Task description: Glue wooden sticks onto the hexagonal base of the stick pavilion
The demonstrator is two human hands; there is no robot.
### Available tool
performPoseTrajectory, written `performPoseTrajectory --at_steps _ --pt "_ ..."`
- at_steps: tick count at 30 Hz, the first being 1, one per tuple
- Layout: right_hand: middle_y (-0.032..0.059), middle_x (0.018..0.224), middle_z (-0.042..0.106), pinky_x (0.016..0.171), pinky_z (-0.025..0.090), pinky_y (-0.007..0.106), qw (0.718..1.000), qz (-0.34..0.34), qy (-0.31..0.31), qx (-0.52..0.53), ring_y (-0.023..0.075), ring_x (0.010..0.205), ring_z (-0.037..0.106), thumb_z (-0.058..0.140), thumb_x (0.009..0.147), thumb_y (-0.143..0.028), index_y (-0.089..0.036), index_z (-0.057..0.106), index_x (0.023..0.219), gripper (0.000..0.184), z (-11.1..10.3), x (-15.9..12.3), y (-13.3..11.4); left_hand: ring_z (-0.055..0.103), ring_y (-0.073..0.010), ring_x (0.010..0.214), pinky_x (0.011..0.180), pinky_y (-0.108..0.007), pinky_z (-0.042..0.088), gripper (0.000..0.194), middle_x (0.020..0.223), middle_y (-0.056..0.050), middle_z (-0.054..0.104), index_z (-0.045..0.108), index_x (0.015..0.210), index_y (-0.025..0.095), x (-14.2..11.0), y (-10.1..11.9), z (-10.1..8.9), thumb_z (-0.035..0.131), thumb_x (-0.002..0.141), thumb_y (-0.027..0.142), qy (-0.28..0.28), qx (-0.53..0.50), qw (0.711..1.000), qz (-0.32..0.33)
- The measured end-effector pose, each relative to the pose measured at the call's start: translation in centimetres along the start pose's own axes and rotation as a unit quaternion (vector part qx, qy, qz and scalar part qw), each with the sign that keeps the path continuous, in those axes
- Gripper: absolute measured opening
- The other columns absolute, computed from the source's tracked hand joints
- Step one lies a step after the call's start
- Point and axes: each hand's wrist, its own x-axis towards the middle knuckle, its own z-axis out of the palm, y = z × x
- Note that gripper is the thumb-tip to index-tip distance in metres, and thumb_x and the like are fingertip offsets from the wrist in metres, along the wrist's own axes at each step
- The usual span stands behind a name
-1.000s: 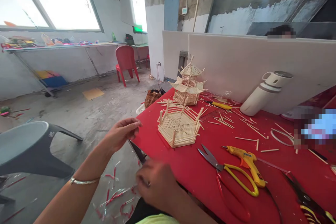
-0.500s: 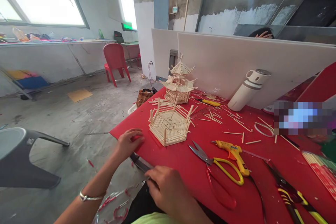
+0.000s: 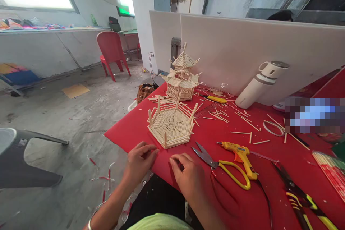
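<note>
At the front edge of the red table, my left hand [image 3: 141, 160] has its fingers curled, with thumb and forefinger close together. To its right, my right hand [image 3: 187, 174] is in a similar pinch. Anything between the fingertips of either hand is too small or hidden to make out. Just beyond them lies a many-sided platform of thin wooden sticks [image 3: 172, 125], with short upright posts at its corners. Neither hand touches it. Behind it stands a tiered stick pagoda [image 3: 183, 75]. Scissors with yellow and red handles [image 3: 212, 163] lie right of my right hand.
A yellow glue gun [image 3: 241, 156], pliers-like cutters [image 3: 292, 187], a yellow utility knife [image 3: 217, 99], loose sticks [image 3: 219, 115] and a tilted white flask [image 3: 258, 86] occupy the red table [image 3: 129, 133]. A white board [image 3: 229, 50] rises behind. A grey stool [image 3: 27, 165] stands left.
Both hands have risen from the table's front edge and come closer together; my right hand has moved up, my left hand right. The view has tilted down slightly. The stick structures stay put.
</note>
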Motion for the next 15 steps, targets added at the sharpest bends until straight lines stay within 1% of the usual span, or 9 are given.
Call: performPoseTrajectory --at_steps 2,5,8,11,15 --pt "0.0014 0.087 0.071 0.062 0.040 0.026 0.999 0.026 0.011 -0.026 0.0165 0.072 0.066 0.063 0.090 -0.024 -0.026 0.073 0.093 0.011 0.5 0.5 -0.1 0.049 -0.0128 0.053 0.050 -0.026 0.037 0.028 0.064 0.001 0.053 0.078 0.083 0.020 -0.3 0.6 0.8 0.068 0.080 0.045 0.000 0.008 1.000 -0.014" --pt "0.0018 0.086 0.070 0.060 0.039 0.027 0.998 0.039 0.009 -0.046 0.0173 0.072 0.066 0.067 0.088 -0.026 -0.026 0.073 0.091 0.007 1.0 1.1 -0.2 0.045 -0.0126 0.053 0.053 -0.026 0.036 0.031 0.060 0.003 0.048 0.079 0.086 0.020 -0.2 0.8 2.1 0.071 0.077 0.049 0.039 0.038 0.998 -0.010" --pt "0.0025 0.085 0.070 0.059 0.038 0.027 0.997 0.037 0.020 -0.060 0.0179 0.073 0.066 0.068 0.088 -0.029 -0.025 0.072 0.088 0.006 1.2 1.6 -0.3 0.047 -0.0132 0.054 0.055 -0.027 0.035 0.028 0.060 0.002 0.049 0.078 0.083 0.021 -0.2 0.7 3.0 0.065 0.083 0.046 0.065 0.037 0.997 -0.002" --pt "0.0029 0.088 0.071 0.061 0.038 0.027 0.996 0.041 0.027 -0.071 0.0184 0.076 0.067 0.070 0.087 -0.031 -0.025 0.072 0.088 0.007 1.4 2.2 -0.6 0.049 -0.0137 0.056 0.057 -0.027 0.036 0.027 0.061 0.001 0.054 0.076 0.078 0.021 -0.5 0.7 3.3 0.058 0.087 0.039 0.064 0.023 0.998 0.007" --pt "0.0036 0.091 0.072 0.060 0.036 0.027 0.994 0.046 0.025 -0.092 0.0182 0.076 0.066 0.069 0.088 -0.032 -0.025 0.073 0.091 0.009 2.1 3.0 -0.8 0.051 -0.0146 0.058 0.062 -0.028 0.037 0.027 0.060 0.001 0.055 0.072 0.069 0.021 -1.0 0.8 2.7 0.056 0.088 0.034 0.042 0.034 0.998 0.028"
